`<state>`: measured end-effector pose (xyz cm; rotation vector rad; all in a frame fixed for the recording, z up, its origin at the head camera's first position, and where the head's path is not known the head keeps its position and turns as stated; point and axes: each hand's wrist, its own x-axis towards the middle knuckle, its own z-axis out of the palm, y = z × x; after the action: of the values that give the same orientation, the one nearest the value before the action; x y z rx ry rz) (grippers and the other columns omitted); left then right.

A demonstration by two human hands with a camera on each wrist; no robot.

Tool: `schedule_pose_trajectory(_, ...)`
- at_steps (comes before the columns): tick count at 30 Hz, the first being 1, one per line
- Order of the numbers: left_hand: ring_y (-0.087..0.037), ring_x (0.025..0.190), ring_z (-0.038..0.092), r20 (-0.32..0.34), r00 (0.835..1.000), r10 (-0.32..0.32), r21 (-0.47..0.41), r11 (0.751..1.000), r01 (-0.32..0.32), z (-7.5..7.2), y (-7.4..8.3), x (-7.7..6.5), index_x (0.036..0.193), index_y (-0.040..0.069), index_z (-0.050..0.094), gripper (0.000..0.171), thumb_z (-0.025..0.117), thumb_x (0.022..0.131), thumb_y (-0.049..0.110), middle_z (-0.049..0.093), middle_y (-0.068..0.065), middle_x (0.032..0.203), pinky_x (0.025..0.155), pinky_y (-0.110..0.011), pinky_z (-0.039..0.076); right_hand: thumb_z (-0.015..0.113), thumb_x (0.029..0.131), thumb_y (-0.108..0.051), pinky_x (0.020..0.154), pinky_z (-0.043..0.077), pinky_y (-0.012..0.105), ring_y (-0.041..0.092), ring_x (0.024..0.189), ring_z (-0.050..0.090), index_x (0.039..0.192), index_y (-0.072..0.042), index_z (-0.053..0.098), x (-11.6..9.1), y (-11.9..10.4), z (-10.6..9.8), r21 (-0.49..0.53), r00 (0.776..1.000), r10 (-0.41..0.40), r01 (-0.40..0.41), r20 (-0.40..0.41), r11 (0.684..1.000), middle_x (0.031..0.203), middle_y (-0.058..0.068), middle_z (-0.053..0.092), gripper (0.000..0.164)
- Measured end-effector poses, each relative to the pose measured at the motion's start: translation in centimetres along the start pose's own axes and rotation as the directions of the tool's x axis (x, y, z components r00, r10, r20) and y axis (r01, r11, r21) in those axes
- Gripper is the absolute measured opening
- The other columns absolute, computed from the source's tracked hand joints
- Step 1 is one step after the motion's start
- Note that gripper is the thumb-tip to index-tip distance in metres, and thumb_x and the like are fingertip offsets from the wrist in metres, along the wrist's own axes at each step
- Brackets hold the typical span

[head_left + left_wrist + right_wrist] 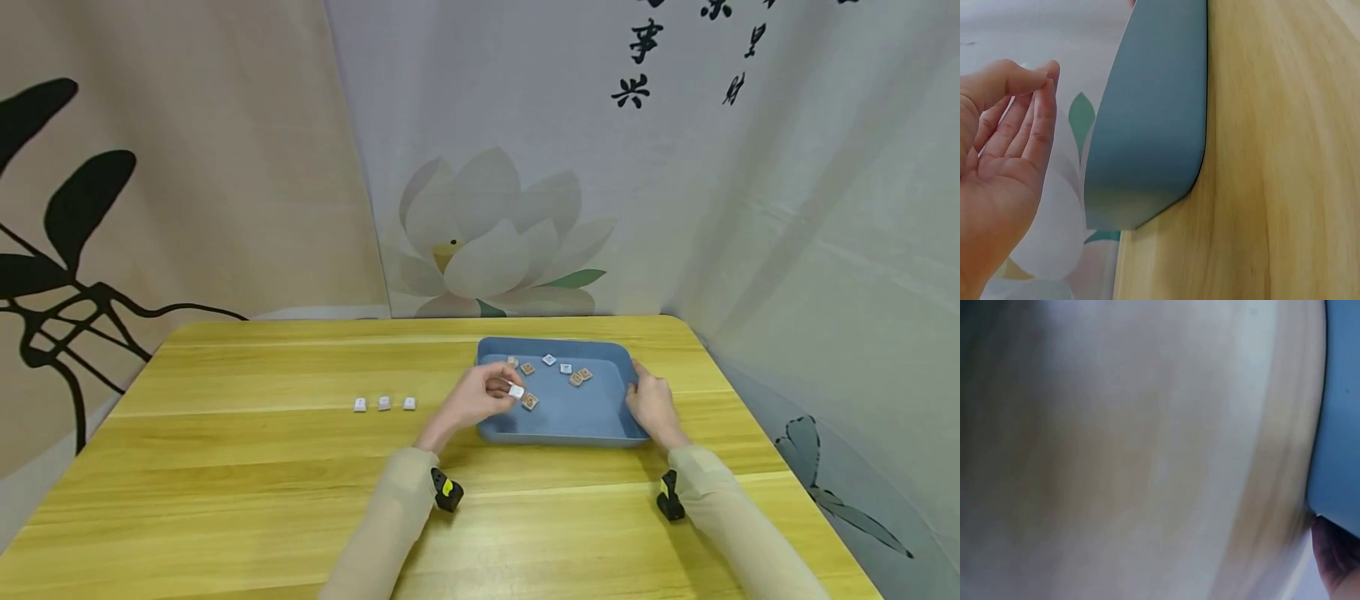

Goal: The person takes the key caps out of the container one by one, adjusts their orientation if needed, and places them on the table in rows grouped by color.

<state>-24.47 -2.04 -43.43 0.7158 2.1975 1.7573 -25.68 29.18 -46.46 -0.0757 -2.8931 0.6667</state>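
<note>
Pinch lightly, hold steady

The white tile (517,392) is pinched in the left grip (486,394), over the left side of the blue tray (592,414). Best keep it clear of the brown tile (530,402) just beside it. The right grip (654,406) holds the tray's right rim; even pressure should prevent sliding. Leftward, three spaced tiles (384,403) line the tabletop (262,492).
</note>
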Motion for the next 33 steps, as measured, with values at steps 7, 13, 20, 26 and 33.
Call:
schedule_pose_trajectory(7, -0.020, 0.094, 0.069, -0.023, 0.998, -0.060, 0.015, 0.998, 0.060, -1.0, -0.3, -0.6, 0.108, -0.003, 0.066, 0.024, 0.064, 0.085, -0.002, 0.068, -0.022, 0.111, 0.079, -0.028, 0.057, 0.046, 0.091, 0.001, 0.042, 0.034, 0.026, 0.014, 0.041, 0.040, 0.138, 0.013, 0.039, 0.0, 0.1, -0.1, -0.003, 1.000, -0.008, 0.008, -0.009, 1.000, 0.079, 0.033, 0.064, 0.049)
schedule_pose_trajectory(13, -0.016, 0.090, 0.070, -0.059, 0.990, -0.130, 0.018, 0.991, 0.131, -1.7, -0.5, -1.1, 0.113, -0.003, 0.066, 0.030, 0.069, 0.083, 0.000, 0.071, -0.017, 0.105, 0.078, -0.026, 0.058, 0.046, 0.091, 0.001, 0.042, 0.034, 0.026, 0.014, 0.042, 0.039, 0.138, 0.013, 0.038, 0.0, 0.0, -0.2, -0.006, 1.000, -0.008, 0.008, -0.002, 1.000, 0.077, 0.032, 0.063, 0.049)
schedule_pose_trajectory(20, -0.012, 0.085, 0.068, -0.099, 0.988, -0.117, 0.047, 0.991, 0.122, -2.4, -0.6, -1.6, 0.112, -0.004, 0.066, 0.034, 0.074, 0.081, 0.008, 0.071, -0.017, 0.103, 0.075, -0.025, 0.057, 0.046, 0.091, 0.001, 0.042, 0.035, 0.025, 0.015, 0.042, 0.041, 0.139, 0.013, 0.037, -0.1, 0.0, -0.1, -0.003, 1.000, 0.005, -0.005, 0.005, 1.000, 0.092, 0.038, 0.063, 0.050)
schedule_pose_trajectory(26, -0.019, 0.092, 0.069, -0.145, 0.983, -0.117, 0.061, 0.990, 0.126, -3.7, -0.9, -2.4, 0.118, 0.000, 0.065, 0.032, 0.068, 0.086, 0.006, 0.069, -0.017, 0.110, 0.079, -0.030, 0.058, 0.046, 0.091, 0.000, 0.045, 0.036, 0.026, 0.016, 0.046, 0.043, 0.138, 0.013, 0.038, 0.0, 0.1, 0.0, 0.000, 1.000, -0.001, 0.001, -0.004, 1.000, 0.090, 0.037, 0.064, 0.050)
schedule_pose_trajectory(33, -0.024, 0.099, 0.067, -0.264, 0.958, -0.113, 0.108, 0.983, 0.146, -6.4, -1.3, -3.9, 0.110, 0.003, 0.066, 0.025, 0.069, 0.086, 0.009, 0.069, -0.016, 0.112, 0.083, -0.029, 0.057, 0.045, 0.091, 0.000, 0.044, 0.035, 0.026, 0.015, 0.045, 0.041, 0.139, 0.013, 0.037, 0.0, 0.0, 0.0, 0.011, 1.000, 0.005, -0.005, 0.001, 1.000, 0.087, 0.035, 0.064, 0.050)
